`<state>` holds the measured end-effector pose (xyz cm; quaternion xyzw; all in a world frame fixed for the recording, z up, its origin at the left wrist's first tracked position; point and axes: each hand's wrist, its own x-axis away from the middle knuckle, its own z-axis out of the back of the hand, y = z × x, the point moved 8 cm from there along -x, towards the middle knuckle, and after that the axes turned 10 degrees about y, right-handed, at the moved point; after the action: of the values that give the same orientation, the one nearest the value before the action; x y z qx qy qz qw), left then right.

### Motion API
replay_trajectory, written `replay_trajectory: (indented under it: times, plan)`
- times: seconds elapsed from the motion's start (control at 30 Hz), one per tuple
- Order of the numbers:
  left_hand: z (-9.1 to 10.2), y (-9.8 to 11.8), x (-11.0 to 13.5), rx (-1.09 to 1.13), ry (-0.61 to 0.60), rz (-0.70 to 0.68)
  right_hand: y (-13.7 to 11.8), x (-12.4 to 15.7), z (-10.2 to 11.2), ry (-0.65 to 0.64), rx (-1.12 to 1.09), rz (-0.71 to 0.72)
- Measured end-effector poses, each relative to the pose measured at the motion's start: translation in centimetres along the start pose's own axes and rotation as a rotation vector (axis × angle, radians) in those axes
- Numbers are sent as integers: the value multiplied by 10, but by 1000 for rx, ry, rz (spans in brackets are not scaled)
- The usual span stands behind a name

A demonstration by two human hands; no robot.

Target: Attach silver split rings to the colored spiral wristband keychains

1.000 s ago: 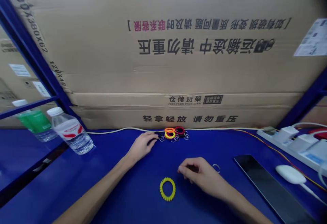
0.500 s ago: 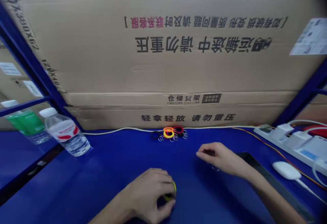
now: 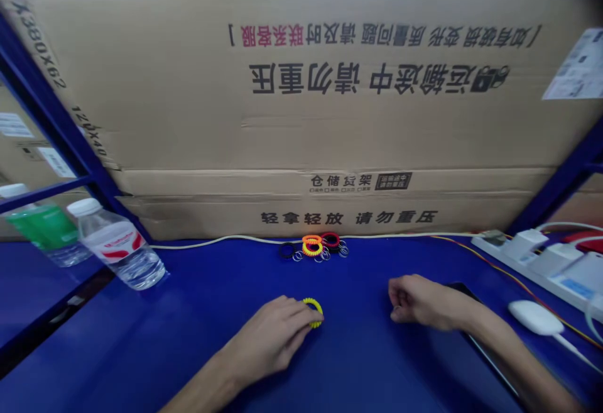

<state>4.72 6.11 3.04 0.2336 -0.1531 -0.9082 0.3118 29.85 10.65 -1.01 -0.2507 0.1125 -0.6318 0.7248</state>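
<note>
We see a yellow spiral coil [image 3: 316, 305] lying on a deep-blue workbench [image 3: 358, 350] — beyond it, an orange coil [image 3: 311, 238] over a yellow one [image 3: 312, 249], a red-and-black coil [image 3: 330, 240], a black coil [image 3: 287, 250] — before a tan cardboard carton [image 3: 301, 143] printed in black and pink.

Yellow coiled plastic ring [image 3: 311, 300], lying flat, partly hidden

The left hand [image 3: 271, 341] and right hand [image 3: 424, 303] are bare and slender, with bare forearms [image 3: 518, 353].
</note>
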Motion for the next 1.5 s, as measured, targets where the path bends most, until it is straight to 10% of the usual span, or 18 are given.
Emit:
replay_trajectory:
  times: [0.37, 0.8, 1.03, 1.5]
  plan:
    - [7, -2, -1, 311, 77, 209, -24, 6, -18, -20, 8, 28]
    - [-10, -37, 4, 642, 252, 507, -84, 3, -36, -114, -861, 88]
    - [-7, -31, 0, 551, 283, 453, -99, 5, -55, -223, -1312, -16]
    - [-4, -19, 1, 445, 278, 342, -104, 5, -66, -215, -1330, -21]
